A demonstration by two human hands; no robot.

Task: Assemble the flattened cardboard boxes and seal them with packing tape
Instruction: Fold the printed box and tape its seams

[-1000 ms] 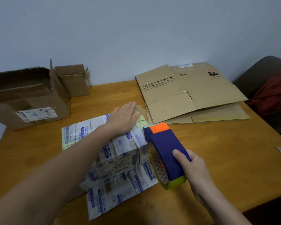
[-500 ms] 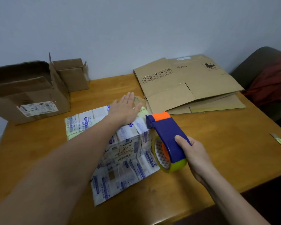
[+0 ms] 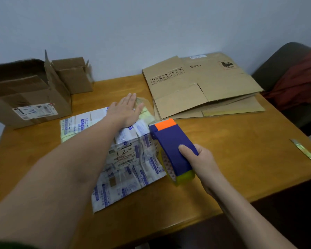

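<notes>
Cardboard box (image 3: 126,159) judged light, crushable, tape-slick; steady from top. Left hand (image 3: 126,112) flat, pressing it; right hand (image 3: 203,160) grasping tape dispenser (image 3: 169,141).

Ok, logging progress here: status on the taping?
Left hand flat on printed box. Right hand grips tape dispenser at box's right edge. Flattened cardboard beyond, not blocking.

Left hand (image 3: 126,112) and forearm lie across the far half of the printed box (image 3: 133,159), so that part of its top is hidden. The tape dispenser (image 3: 171,146) covers most of the tape roll (image 3: 185,178). Only a yellow-green rim shows. The right hand (image 3: 203,159) grips it with most fingers tucked out of sight. The open box (image 3: 25,90) at the table's far left corner is cut off by the picture's edge, and its label (image 3: 35,111) is too small to read.
</notes>
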